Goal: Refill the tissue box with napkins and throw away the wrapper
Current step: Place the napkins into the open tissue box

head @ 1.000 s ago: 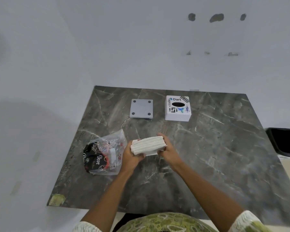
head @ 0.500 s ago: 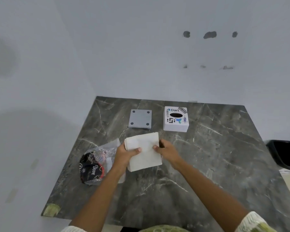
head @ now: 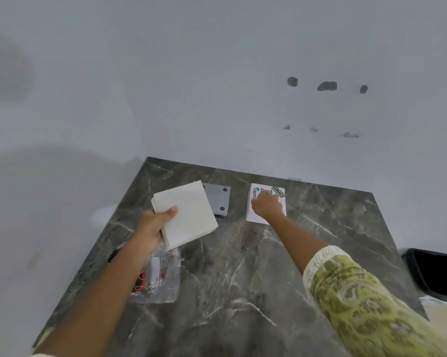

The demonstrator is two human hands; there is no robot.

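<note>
My left hand [head: 154, 228] grips a stack of white napkins [head: 189, 215] by its near left corner and holds it above the table's left side. My right hand [head: 267, 207] is stretched out and lies on top of the white tissue box [head: 254, 202] with stickers at the back of the table; the hand covers the box's opening, and I cannot tell whether its fingers grip the box. The clear plastic wrapper [head: 158, 279], printed red and black, lies on the table under my left forearm.
A grey square plate [head: 218, 202] with corner holes lies left of the tissue box, partly behind the napkins. The dark marble table [head: 243, 292] meets white walls at its back and left. A black bin [head: 436, 271] stands beyond the table's right edge.
My right hand let go of the napkin stack and reached forward onto the tissue box. My left hand alone now carries the stack, raised and shifted left.
</note>
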